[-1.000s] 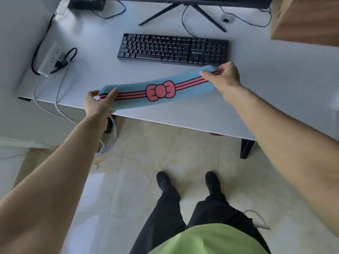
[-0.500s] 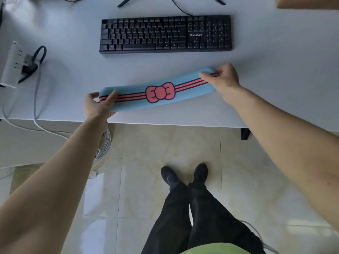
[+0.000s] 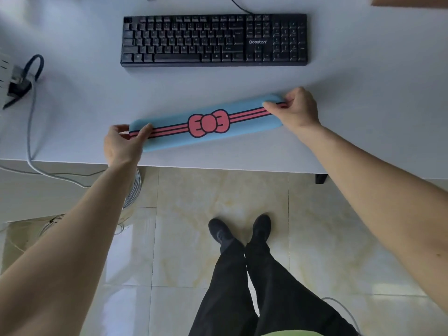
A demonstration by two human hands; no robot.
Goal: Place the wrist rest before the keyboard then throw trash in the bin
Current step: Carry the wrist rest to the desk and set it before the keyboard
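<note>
A long blue wrist rest with pink stripes and a pink bow lies slanted over the white desk, its right end farther from me. My left hand grips its left end near the desk's front edge. My right hand pinches its right end. The black keyboard sits square on the desk beyond the rest, with a strip of bare desk between them. No trash and no bin are in view.
A white power strip with a dark plug and grey cables sits at the desk's left. Coiled cables hang under the front edge. A brown box corner shows top right. My feet stand on the tiled floor.
The view has tipped down and closer to the desk. Both hands have carried the wrist rest forward over the desk, nearer the keyboard, still gripping its ends.
</note>
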